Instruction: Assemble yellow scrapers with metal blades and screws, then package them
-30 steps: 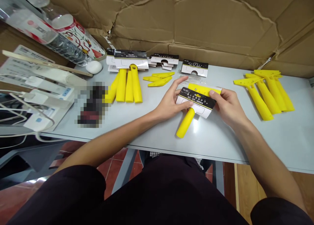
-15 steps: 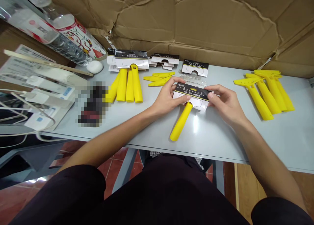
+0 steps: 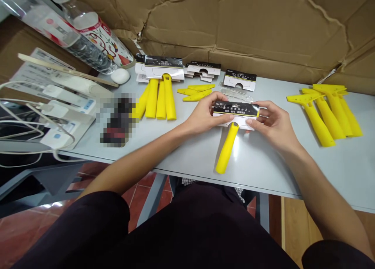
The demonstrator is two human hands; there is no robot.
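Between my hands is a yellow-handled scraper point(image 3: 227, 151) with a folded black-and-white packaging card point(image 3: 238, 113) around its head. My left hand point(image 3: 208, 114) pinches the card's left end, thumb on the front. At the right end my right hand point(image 3: 271, 120) grips it too, thumb near the lower edge and fingers behind. The handle points down toward the table's front edge. Most of the scraper's head is hidden by the card. Just beyond my hands lie another card point(image 3: 239, 80) and some clear plastic pieces point(image 3: 234, 94).
Carded yellow scrapers point(image 3: 151, 99) lie left of centre, beside flat yellow pieces point(image 3: 196, 91) and stacked cards point(image 3: 202, 70). Several bare yellow handles point(image 3: 322, 118) lie at right. Bottles point(image 3: 102, 40), a white power strip with cables point(image 3: 70, 126) and a blurred dark object point(image 3: 118, 122) occupy the left.
The scraper and card have turned, so the card sits more level and the handle more upright. My right thumb has moved down to the card's lower edge. The view has shifted slightly.
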